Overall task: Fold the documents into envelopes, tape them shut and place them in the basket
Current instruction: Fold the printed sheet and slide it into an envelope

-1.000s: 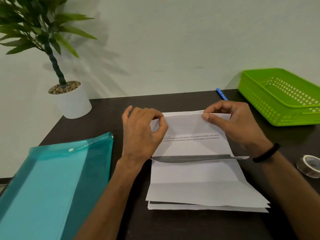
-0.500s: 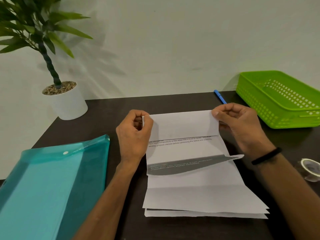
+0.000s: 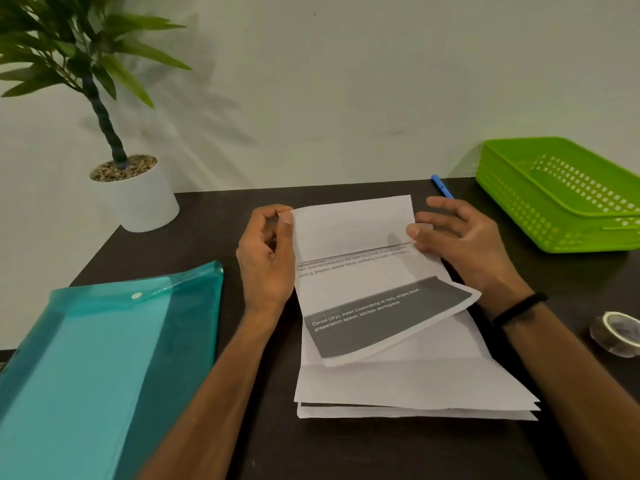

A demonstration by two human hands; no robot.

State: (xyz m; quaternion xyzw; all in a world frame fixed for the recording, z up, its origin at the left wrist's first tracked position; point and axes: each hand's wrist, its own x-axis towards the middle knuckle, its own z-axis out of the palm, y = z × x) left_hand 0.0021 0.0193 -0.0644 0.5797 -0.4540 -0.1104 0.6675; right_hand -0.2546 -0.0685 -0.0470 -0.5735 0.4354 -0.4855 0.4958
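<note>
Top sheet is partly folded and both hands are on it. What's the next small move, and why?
Probably lay the raised flap flat and crease it. The left hand pinches the top sheet at its left edge, the right hand touches its right edge with loose fingers, and the fold is not pressed. The tape roll and basket come later.

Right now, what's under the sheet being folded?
Under the folded sheet lies a stack of white papers, edges fanned at the near end, on the dark table. Their print and exact count are covered.
</note>
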